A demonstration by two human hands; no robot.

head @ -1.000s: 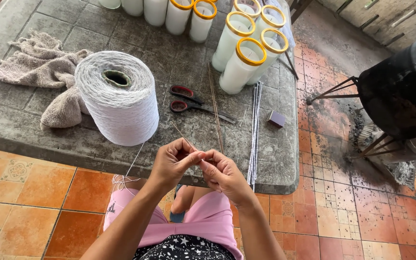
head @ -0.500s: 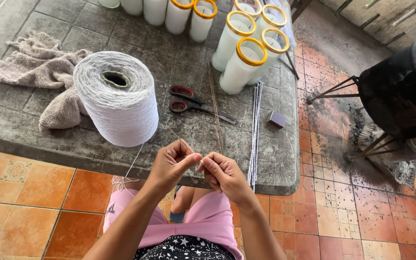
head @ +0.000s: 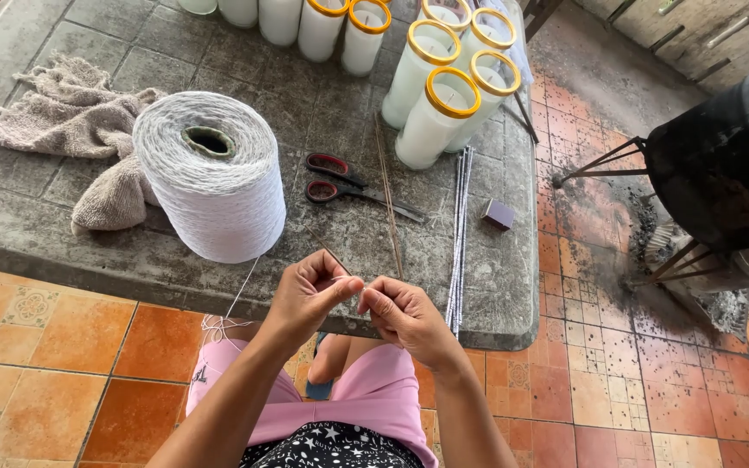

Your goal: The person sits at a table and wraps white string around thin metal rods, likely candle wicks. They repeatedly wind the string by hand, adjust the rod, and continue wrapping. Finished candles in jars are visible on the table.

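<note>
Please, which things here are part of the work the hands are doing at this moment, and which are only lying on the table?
In use:
left hand and right hand, pinching a thin white thread between them
big white thread spool, its thread running down toward the lap

Lying about:
red-handled scissors
beige cloth
white candles in gold-rimmed glasses
bundle of thin rods
small purple box
</note>
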